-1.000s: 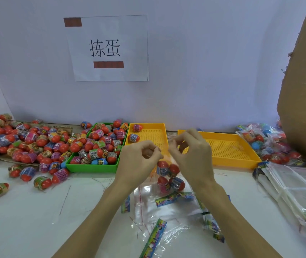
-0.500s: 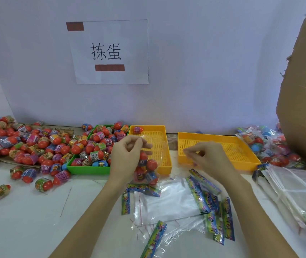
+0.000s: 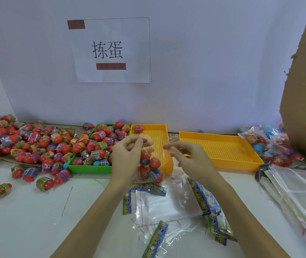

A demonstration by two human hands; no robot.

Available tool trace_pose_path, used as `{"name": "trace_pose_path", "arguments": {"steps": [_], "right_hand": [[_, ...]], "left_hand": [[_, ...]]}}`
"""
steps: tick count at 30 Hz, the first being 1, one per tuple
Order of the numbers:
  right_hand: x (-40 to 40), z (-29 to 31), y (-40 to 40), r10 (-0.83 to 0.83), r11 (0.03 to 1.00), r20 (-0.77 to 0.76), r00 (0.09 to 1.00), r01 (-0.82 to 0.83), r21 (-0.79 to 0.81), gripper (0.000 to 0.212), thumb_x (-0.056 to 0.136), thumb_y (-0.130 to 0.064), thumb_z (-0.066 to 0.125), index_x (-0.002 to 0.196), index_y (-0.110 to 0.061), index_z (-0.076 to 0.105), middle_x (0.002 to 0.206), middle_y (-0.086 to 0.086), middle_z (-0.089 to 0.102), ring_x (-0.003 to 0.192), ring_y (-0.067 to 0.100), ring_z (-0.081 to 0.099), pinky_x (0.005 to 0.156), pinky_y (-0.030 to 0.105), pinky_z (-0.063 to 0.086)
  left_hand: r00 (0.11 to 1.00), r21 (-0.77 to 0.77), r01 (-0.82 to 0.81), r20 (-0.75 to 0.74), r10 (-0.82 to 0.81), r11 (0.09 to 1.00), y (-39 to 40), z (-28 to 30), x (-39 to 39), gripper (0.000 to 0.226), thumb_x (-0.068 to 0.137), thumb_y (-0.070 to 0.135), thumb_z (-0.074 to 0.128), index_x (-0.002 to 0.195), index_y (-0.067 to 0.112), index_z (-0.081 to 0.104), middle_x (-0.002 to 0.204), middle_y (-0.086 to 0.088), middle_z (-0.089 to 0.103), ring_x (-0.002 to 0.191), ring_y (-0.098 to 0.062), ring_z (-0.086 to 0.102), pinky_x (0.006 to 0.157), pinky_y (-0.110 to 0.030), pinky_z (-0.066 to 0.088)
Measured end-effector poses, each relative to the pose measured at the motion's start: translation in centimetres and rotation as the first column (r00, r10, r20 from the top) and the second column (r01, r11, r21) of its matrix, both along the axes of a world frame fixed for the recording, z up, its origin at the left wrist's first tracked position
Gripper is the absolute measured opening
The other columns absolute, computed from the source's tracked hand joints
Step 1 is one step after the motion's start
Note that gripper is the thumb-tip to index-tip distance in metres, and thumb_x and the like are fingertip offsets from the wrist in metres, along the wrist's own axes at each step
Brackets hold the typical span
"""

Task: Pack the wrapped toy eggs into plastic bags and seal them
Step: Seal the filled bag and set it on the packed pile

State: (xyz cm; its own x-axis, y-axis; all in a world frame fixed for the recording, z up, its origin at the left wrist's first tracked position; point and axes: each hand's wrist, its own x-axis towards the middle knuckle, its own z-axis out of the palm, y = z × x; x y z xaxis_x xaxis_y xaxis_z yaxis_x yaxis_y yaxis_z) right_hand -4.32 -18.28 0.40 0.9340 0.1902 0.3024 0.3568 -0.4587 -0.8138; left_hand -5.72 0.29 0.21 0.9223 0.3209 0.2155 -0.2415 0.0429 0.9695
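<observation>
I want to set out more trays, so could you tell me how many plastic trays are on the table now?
3: the green tray full of eggs at centre-left, a narrow yellow tray beside it, and a wide yellow tray to the right. None seems hidden.

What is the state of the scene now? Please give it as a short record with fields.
left hand: pinches top of filled bag, held up
filled bag: several wrapped eggs inside
right hand: fingers at bag mouth; grip unclear
green tray: full of eggs
yellow trays: nearly bare, one egg
empty bags: flat on table, below hands
</observation>
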Motion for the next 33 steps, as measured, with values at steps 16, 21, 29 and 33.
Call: {"name": "trace_pose_path", "arguments": {"steps": [16,21,29,33], "right_hand": [[0.1,-0.2,-0.6,-0.065,0.885,-0.226,0.972,0.161,0.436,0.01,0.096,-0.015,0.073,0.091,-0.011,0.081,0.086,0.004,0.079,0.078,0.017,0.073,0.069,0.023,0.059],[0.1,0.0,-1.0,-0.01,0.88,-0.216,0.976,0.111,0.462,0.011,0.096,-0.015,0.073,0.091,-0.007,0.08,0.091,0.009,0.078,0.08,0.019,0.073,0.07,0.026,0.059],[0.3,0.4,-1.9,0.046,0.871,-0.215,0.976,0.066,0.487,0.011,0.093,-0.016,0.075,0.095,-0.006,0.079,0.09,0.011,0.077,0.083,0.022,0.074,0.071,0.026,0.061],[0.4,0.5,-2.3,0.052,0.89,-0.2,0.978,0.045,0.453,0.011,0.092,-0.019,0.075,0.094,-0.008,0.078,0.091,0.012,0.076,0.086,0.024,0.073,0.074,0.028,0.061]], "left_hand": [[0.93,-0.059,0.342,-0.12,-0.347,0.938,0.8,0.0,0.7,0.03,0.108,0.007,0.044,0.119,0.005,0.072,0.11,-0.007,0.081,0.107,-0.023,0.076,0.091,-0.033,0.061],[0.96,0.059,0.259,-0.127,-0.25,0.964,0.9,-0.6,0.6,0.018,0.094,0.016,0.078,0.113,0.018,0.079,0.103,0.005,0.08,0.1,-0.011,0.076,0.083,-0.025,0.062],[0.972,-0.05,0.19,-0.133,-0.195,0.981,1.7,-0.4,0.7,0.013,0.09,0.005,0.079,0.1,0.012,0.083,0.094,-0.006,0.082,0.091,-0.019,0.079,0.078,-0.026,0.063],[0.93,-0.282,0.279,-0.157,-0.331,0.918,2.1,-0.1,0.9,0.016,0.087,0.0,0.077,0.098,0.008,0.085,0.095,-0.01,0.08,0.088,-0.017,0.077,0.073,-0.021,0.06]]}}
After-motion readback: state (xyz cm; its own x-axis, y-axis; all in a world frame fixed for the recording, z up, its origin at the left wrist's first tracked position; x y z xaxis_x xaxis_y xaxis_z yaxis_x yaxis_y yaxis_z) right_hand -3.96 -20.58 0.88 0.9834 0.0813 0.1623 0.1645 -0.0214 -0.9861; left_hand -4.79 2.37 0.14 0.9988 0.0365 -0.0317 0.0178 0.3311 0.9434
